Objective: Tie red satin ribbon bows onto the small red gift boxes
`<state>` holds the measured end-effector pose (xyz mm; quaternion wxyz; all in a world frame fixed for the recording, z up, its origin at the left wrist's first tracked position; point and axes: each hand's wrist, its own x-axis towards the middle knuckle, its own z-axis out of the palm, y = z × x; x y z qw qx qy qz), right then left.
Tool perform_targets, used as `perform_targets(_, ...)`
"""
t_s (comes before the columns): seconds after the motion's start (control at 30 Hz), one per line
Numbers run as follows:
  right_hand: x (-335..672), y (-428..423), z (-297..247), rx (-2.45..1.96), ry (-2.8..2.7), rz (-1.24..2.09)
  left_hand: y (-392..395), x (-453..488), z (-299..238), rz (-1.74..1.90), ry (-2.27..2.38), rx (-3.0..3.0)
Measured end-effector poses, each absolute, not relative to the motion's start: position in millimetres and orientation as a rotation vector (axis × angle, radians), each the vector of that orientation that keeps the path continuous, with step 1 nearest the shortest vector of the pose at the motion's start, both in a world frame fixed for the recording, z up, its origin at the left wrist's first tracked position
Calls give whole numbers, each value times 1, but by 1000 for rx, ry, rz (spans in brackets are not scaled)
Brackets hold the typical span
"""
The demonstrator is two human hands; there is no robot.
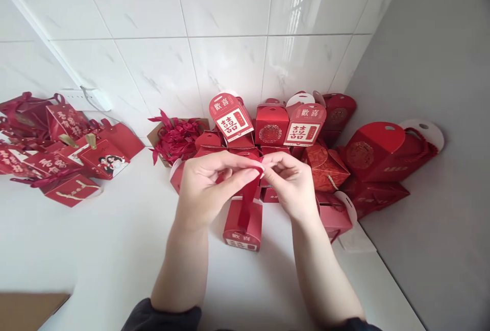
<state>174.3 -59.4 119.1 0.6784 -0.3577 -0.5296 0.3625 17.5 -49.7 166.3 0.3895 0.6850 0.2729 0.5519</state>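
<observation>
A red ribbon (248, 201) runs up from a small red gift box (234, 218) on the white table. Its upper end lies between my two hands, which meet at the fingertips above the box. My left hand (209, 183) pinches the ribbon between thumb and forefinger. From the other side, my right hand (289, 180) pinches it at the same spot, the other fingers curled in. The box has a rounded front flap with pale characters and a white label. How the ribbon is fixed to the box cannot be made out.
Behind my hands, red gift boxes (271, 124) stand stacked against the tiled wall. A carton of red ribbons (178, 137) is left of them. More decorated boxes (105, 157) cluster far left; larger ones (377, 149) stand right by a grey panel (432, 75). Brown cardboard (30, 310) lies front left.
</observation>
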Motion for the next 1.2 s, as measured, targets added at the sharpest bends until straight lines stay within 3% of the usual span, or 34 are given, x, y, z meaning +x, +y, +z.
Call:
perform_targets(0.43,181,-69,121,-867,-1240,739,-41,31,135,1193,780,1668)
perform_targets(0.7,182,-63,116,-841,-1305,745,-35,25,134,1268,873,1615)
perform_targets(1.0,191,-42,71,-1159,-2107,1003,-26,20,150,1465,895,1510)
perform_targets(1.2,187,-53,65,-1588,-2349,699,-16,19,160,1522,861,1529)
